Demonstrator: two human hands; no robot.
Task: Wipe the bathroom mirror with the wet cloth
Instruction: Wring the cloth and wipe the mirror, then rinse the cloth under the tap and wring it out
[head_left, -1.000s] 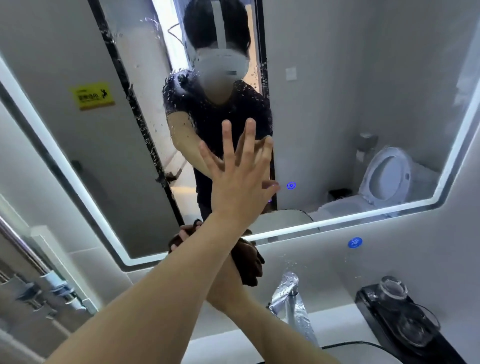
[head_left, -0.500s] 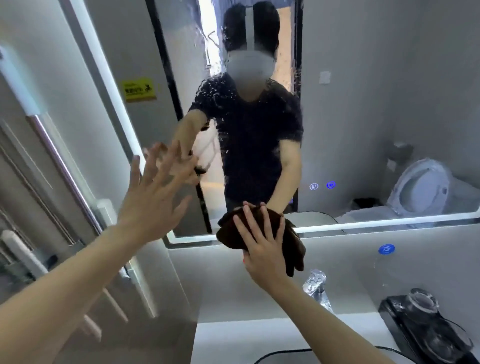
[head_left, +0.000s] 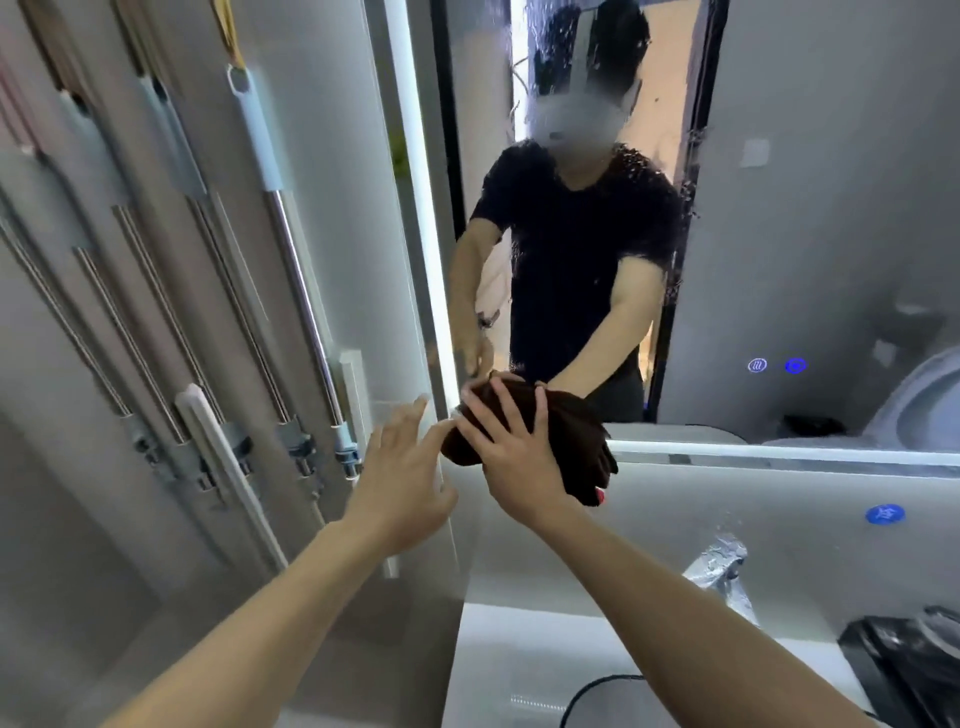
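Light: cool, even, fairly bright. Visible source: glowing white strip (head_left: 418, 208) edging the rectangular wall mirror (head_left: 831, 208); two small blue lit icons (head_left: 795, 365) glow faintly. Shadows soft. Vertical chrome rails (head_left: 293, 270) at left smeared and ghosted. Straight edges bow near the borders. Water streaks haze the upper glass.

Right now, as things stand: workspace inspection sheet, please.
Surface: mirror carries water drops at upper centre; a lit strip runs along its edges.
Job's things: dark brown cloth lies against the mirror's lower left corner.
Clutter: black tray at the counter lower right; tap.
Hands: right hand presses the cloth with spread fingers; left hand open beside it, holding nothing.
Cables: black cable loops on the counter.
Surroundings: metal rails on the left wall; blue round sticker below the mirror.
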